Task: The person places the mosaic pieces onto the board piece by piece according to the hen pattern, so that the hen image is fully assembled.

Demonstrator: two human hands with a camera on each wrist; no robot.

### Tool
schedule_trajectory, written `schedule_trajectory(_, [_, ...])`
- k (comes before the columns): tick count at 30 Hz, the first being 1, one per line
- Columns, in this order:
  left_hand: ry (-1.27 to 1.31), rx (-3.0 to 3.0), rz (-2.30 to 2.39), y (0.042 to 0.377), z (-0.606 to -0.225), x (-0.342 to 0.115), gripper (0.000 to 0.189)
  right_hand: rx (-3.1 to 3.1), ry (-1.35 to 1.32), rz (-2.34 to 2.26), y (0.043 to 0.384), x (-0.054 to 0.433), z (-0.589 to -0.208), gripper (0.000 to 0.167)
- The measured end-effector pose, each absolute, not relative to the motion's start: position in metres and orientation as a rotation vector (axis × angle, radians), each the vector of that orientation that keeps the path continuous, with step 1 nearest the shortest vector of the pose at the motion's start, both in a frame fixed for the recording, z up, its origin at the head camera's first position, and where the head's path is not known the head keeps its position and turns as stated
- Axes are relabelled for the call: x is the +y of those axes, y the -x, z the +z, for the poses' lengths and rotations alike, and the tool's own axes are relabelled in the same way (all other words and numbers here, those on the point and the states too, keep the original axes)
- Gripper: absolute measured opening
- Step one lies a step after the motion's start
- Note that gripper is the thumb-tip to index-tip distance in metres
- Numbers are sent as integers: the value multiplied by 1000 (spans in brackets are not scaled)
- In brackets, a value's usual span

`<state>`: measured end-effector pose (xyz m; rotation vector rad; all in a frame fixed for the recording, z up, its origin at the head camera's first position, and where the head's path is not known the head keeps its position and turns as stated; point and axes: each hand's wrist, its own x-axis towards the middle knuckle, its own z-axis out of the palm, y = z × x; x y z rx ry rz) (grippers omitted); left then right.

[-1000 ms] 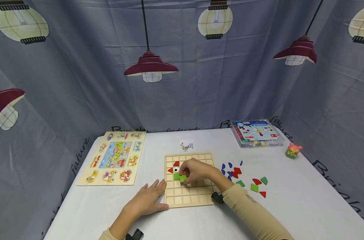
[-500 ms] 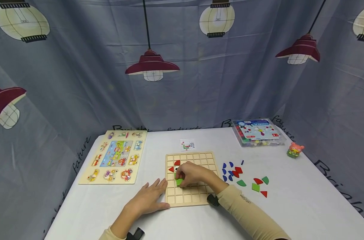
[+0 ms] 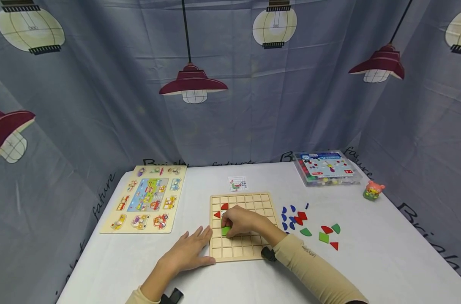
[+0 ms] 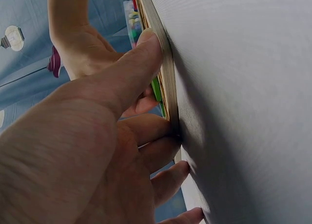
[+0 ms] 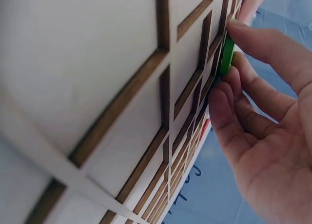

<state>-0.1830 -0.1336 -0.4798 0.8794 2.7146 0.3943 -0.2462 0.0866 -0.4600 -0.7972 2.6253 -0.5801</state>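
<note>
In the lower middle of the frame, a person's right hand [image 3: 241,220] pinches a flat, bright-green piece [image 3: 225,231], partly hidden, at the left side of a pale wooden grid board [image 3: 238,252]. The left hand [image 3: 189,250], spread, touches the board's left edge. A red triangular piece [image 3: 217,215] lies on the board, slightly higher in the frame; blue half-round pieces [image 3: 284,217] lie right of the board.

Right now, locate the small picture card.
In the head view, the small picture card lies just beyond the grid board, left of the clear box.
</note>
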Motion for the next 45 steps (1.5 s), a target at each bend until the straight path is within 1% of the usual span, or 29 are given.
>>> schedule_trajectory(19, [-865, 2692, 413, 182, -478, -130, 87, 2628, 785, -586, 247, 88, -463, 24])
schedule_trajectory(32, [-852, 2694, 415, 181, -476, -130, 86, 2630, 793, -602, 244, 89, -460, 21])
schedule_trajectory(39, [-830, 2685, 432, 179, -474, -131, 86, 2609, 775, -612, 241, 94, -456, 20])
schedule_trajectory(45, [-835, 2692, 424, 180, -476, -132, 87, 2585, 751, -683, 239, 103, -454, 23])
